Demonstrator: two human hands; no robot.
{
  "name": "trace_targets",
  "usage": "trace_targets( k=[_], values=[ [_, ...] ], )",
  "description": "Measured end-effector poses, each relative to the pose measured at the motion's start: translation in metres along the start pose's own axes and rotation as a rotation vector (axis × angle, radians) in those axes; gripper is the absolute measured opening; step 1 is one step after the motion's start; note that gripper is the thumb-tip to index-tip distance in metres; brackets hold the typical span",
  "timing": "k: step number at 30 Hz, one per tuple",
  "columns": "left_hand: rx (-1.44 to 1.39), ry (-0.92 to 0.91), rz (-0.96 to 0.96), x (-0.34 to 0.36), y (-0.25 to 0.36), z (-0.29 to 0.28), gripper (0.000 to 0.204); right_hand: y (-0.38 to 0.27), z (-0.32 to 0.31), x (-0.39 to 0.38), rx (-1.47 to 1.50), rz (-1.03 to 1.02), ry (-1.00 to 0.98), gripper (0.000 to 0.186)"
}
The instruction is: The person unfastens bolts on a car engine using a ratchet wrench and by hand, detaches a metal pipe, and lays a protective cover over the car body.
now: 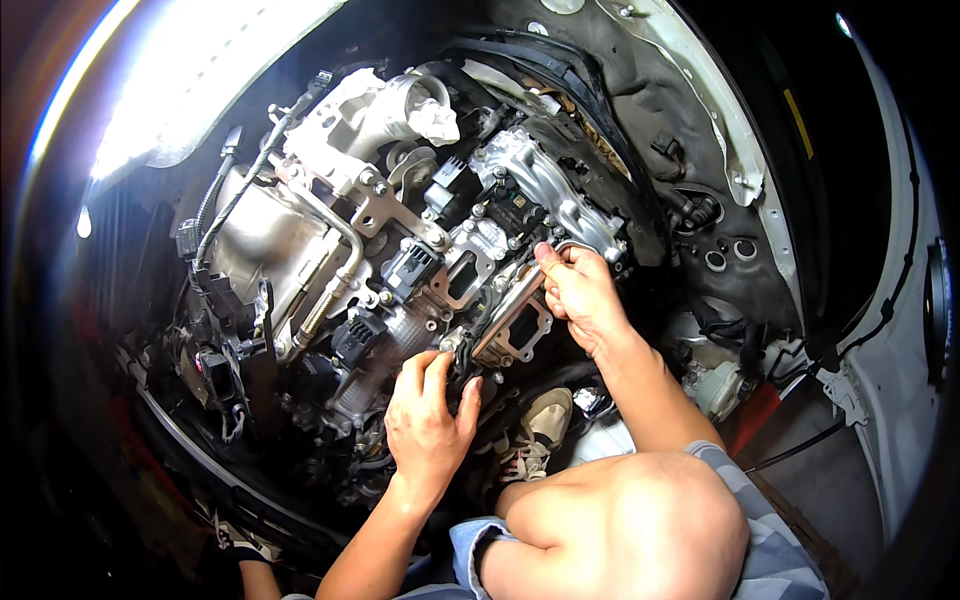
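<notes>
Over the engine, my right hand is closed with its thumb pressed down at the upper end of a slim brownish metal pipe. What lies under its curled fingers is partly hidden. Nearer to me on the left, my left hand has bent fingers and thumb around a black wiring harness by the pipe's lower end. Just beside the pipe is a metal flange with a dark rectangular opening. Another flange with a similar port sits farther left on the engine.
A silver heat shield and a bent metal tube stand at left. White material plugs a round opening at the back. Black connectors stick up from the engine. My knee and a shoe are close below my hands.
</notes>
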State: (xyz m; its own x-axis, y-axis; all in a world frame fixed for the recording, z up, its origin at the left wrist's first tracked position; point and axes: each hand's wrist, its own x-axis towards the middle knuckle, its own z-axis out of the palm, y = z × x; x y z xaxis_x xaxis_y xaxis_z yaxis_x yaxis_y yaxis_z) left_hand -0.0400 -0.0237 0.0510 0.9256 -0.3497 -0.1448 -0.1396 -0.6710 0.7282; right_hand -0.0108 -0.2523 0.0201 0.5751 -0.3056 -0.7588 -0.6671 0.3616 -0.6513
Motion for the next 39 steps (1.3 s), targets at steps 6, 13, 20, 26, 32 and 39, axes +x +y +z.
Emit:
trace_targets(
  k=[6,13,20,26,32,39],
  values=[
    [-0.009,-0.002,-0.008,-0.003,-0.004,-0.004,0.035,-0.005,0.006,-0.009,0.077,0.038,0.002,0.028],
    [0.013,0.012,0.032,-0.004,-0.007,-0.003,0.035,0.007,0.012,0.0,-0.063,-0.089,0.04,0.034],
    [-0.006,0.0,0.024,-0.005,-0.004,-0.001,0.035,0.001,0.003,-0.005,0.185,-0.002,-0.043,0.03],
    [-0.009,0.001,0.026,-0.004,-0.007,-0.001,0.035,0.001,0.01,-0.003,-0.005,-0.08,0.039,0.036],
    [-0.009,0.005,0.03,-0.003,-0.003,0.0,0.036,0.003,0.004,-0.002,0.037,-0.056,0.01,0.025],
    [-0.011,0.002,0.013,-0.003,-0.006,-0.002,0.036,-0.008,0.009,-0.015,0.084,0.04,0.025,0.031]
  ],
)
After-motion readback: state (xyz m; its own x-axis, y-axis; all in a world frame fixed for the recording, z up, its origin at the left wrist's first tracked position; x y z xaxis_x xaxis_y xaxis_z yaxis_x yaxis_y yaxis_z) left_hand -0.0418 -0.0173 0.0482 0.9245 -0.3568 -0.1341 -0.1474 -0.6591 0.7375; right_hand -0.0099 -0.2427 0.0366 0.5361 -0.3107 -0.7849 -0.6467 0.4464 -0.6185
